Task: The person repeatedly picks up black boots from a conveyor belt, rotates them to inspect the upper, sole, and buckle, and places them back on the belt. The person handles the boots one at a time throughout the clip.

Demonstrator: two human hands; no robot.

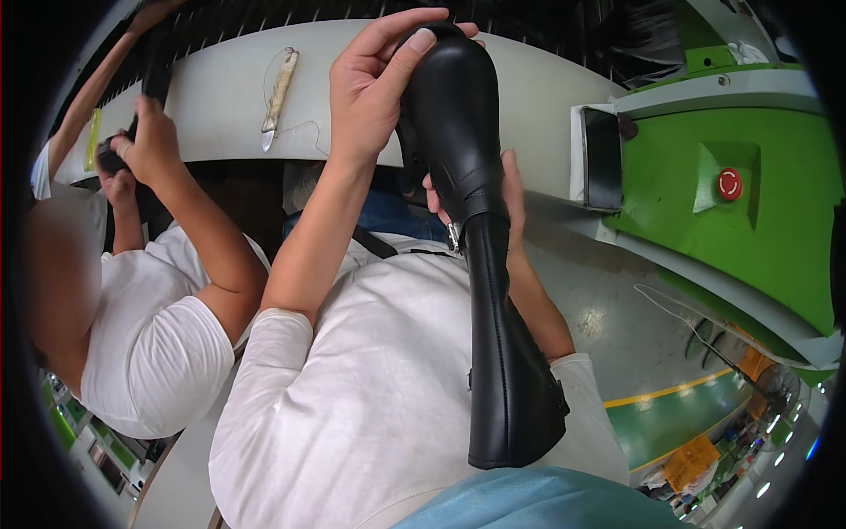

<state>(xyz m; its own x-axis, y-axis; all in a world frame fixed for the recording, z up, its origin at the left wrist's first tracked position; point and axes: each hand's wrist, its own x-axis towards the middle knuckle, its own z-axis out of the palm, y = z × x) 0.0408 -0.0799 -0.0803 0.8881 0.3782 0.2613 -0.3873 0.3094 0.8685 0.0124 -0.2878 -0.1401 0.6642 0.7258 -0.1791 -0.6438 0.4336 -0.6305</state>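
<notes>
A tall black leather boot [458,123] is held up in front of my chest, toe toward the table and shaft hanging down toward me. Around its toe closes my left hand [370,97], thumb on top of the upper and fingers partly behind it. My right hand [514,203] grips the boot near the ankle from behind; the boot hides most of the palm. A metal buckle [455,236] shows beside the ankle. On the pale table [220,106] lies a small knife [280,99] with a wrapped handle and a thin thread beside it.
At my left a co-worker in a white shirt [167,326] handles a dark item [113,154]. On the right stands a green machine [661,212] with a red button [730,183] and a dark screen [602,159] at its edge. Behind the table runs a dark slatted structure.
</notes>
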